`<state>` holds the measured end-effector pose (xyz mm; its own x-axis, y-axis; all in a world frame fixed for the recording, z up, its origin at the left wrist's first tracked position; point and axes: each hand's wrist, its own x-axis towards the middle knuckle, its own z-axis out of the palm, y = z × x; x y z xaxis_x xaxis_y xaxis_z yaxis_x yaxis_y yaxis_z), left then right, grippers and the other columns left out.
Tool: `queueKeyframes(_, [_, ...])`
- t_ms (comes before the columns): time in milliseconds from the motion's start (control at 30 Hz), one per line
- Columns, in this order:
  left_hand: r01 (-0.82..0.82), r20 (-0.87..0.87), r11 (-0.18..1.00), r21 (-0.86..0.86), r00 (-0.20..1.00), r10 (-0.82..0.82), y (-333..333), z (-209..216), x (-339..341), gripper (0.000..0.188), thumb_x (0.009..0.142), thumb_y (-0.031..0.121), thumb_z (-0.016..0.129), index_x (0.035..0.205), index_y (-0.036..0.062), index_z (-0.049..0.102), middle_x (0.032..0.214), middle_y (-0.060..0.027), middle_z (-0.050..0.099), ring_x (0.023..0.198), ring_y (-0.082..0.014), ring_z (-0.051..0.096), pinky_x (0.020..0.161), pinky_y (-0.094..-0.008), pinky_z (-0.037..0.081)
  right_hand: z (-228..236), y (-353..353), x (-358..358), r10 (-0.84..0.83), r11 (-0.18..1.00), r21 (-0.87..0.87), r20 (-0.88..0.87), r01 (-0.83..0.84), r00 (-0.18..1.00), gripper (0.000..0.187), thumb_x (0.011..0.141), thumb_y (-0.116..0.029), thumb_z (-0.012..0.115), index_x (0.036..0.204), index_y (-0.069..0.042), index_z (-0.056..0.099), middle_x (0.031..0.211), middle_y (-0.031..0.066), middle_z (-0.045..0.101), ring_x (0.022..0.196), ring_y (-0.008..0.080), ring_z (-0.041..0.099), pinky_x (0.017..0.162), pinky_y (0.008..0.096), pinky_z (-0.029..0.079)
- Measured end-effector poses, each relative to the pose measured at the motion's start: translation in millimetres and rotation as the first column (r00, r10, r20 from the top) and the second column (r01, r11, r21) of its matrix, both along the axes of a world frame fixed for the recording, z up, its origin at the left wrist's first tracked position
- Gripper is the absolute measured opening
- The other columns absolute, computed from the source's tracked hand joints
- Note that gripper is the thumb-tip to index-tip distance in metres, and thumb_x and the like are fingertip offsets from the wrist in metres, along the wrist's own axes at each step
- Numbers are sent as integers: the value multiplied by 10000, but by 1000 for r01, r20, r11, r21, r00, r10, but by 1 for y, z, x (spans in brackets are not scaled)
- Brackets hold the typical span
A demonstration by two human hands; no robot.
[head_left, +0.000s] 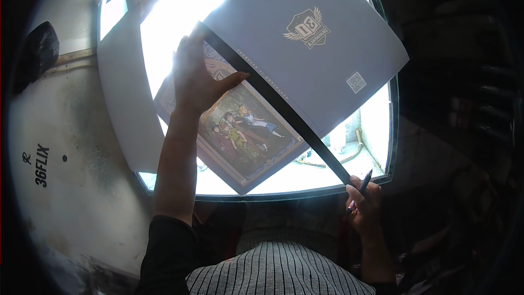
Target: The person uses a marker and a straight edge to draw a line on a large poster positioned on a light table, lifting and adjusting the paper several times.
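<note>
Where a black bar (292, 114) crosses mid-frame, the left hand (192, 79) is spread. The right hand (368, 206) pinches bar and pen (366, 180).

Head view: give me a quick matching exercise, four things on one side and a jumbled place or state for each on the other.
Things
1. Long strip
2. Pen
3. Picture of drawn figures
4. Winged crest

Places and states
A. On the grey sheet, upper right of the strip
B. Lower left of the strip
C. Poking up out of the right hand
D. Black, slanting between the left hand and the right

Pairs: 1-D, 2-C, 3-B, 4-A
</note>
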<state>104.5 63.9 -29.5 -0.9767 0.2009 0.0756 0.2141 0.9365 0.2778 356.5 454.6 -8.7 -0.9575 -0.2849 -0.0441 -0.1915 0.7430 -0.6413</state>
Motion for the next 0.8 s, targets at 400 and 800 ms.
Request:
queueKeyframes(400, [13, 25, 1000, 27, 1000, -14, 0, 4, -2, 1169, 671, 708, 777, 1499, 73, 250, 1553, -222, 305, 1452, -433, 256, 1182, -598, 199, 4, 4, -5, 26, 999, 20, 22, -27, 999, 558, 721, 18, 688, 1236, -186, 618, 1251, 72, 657, 992, 257, 603, 812, 422, 450])
queueKeyframes(800, [10, -76, 1000, 26, 997, -8, 7, 9, 0, 1204, 542, 495, 955, 1464, 34, 332, 1378, -202, 476, 1292, -374, 429, 1087, -528, 370, 7, 4, -6, 60, 997, 38, 74, -63, 995, 575, 732, 17, 709, 1254, -191, 590, 1257, 82, 640, 1023, 281, 595, 835, 441, 451])
